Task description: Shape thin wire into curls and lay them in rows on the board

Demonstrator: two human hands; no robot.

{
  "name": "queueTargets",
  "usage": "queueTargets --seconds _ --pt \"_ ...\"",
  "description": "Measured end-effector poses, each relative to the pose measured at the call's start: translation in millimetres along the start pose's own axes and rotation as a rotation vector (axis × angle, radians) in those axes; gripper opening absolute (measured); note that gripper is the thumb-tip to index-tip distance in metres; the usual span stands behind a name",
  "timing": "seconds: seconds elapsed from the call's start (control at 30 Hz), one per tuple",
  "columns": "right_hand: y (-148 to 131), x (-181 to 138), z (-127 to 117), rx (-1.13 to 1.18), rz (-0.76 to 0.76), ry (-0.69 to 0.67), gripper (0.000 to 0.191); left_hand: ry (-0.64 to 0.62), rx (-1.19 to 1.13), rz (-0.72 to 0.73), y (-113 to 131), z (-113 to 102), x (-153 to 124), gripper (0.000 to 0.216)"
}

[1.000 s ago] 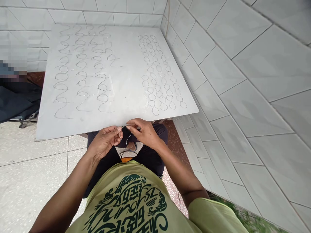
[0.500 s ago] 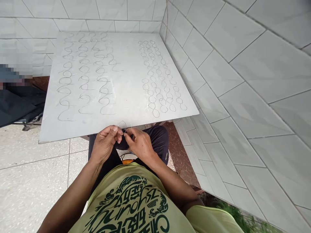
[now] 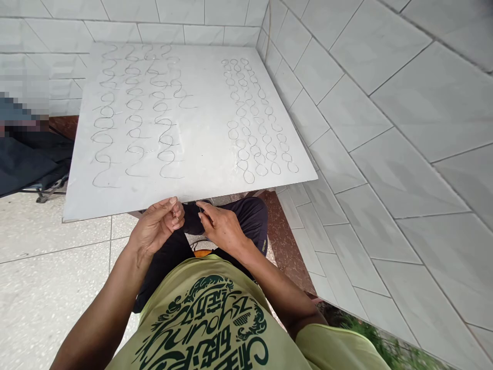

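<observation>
My left hand (image 3: 156, 226) and my right hand (image 3: 222, 225) are held apart just below the near edge of a white board (image 3: 204, 128), over my dark trousers. A thin silver wire (image 3: 188, 204), barely visible, runs between their fingertips, and each hand pinches it. Its exact path is hard to see. On the board lie several rows of bent wire pieces. The wavy, loosely curved pieces (image 3: 134, 113) fill the left half, and tighter chains of loops (image 3: 254, 118) fill the right half. Neither hand touches them.
White tiled walls (image 3: 385, 128) rise along the right of the board and behind it. A dark cloth on a low metal frame (image 3: 31, 164) lies to the left, above a speckled stone floor (image 3: 50, 288). Green leaves (image 3: 365, 329) show at the lower right.
My hands have drawn further apart, the left moving left and down. The small wire loop that stood above my fingers is no longer visible.
</observation>
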State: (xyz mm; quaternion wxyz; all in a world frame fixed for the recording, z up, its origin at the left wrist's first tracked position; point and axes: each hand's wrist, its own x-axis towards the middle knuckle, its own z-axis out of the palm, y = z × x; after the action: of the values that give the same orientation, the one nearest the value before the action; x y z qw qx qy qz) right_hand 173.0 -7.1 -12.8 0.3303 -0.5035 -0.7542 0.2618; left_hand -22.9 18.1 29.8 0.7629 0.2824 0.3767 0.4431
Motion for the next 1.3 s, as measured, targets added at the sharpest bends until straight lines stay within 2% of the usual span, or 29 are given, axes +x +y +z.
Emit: queueTargets --seconds 0.3,0.43,0.53,0.63,0.7,0.83,0.97,1.13,1.3 --pt "0 -6 2 -0.017 -0.024 0.003 0.039 -0.092 0.048 -0.094 5 -12 -1 0.026" --pt "-3 -10 1 -0.011 -0.039 0.009 0.037 -0.095 0.106 -0.087 10 -13 1 0.027" --pt "-11 -13 -9 0.038 -0.045 0.058 0.035 -0.088 0.181 -0.054 14 -13 2 0.029" --pt "-16 -15 -23 0.035 0.054 0.221 0.031 -0.097 0.253 0.0 19 -12 2 0.031" --pt "-14 -13 -30 0.0 0.158 0.278 0.031 -0.105 0.277 0.039 21 -10 1 0.031" --pt "-2 -1 -25 -0.02 0.278 0.133 0.04 -0.122 0.321 0.11 21 -4 1 0.032" --pt "12 11 -5 0.165 0.311 0.066 0.05 -0.157 0.449 0.159 16 -1 -1 0.031" --pt "20 17 12 0.378 0.376 0.094 0.056 -0.215 0.633 0.178 7 -3 -8 0.031" --pt "19 22 16 0.749 0.586 0.041 0.061 -0.239 0.645 0.171 3 -4 -14 0.031"
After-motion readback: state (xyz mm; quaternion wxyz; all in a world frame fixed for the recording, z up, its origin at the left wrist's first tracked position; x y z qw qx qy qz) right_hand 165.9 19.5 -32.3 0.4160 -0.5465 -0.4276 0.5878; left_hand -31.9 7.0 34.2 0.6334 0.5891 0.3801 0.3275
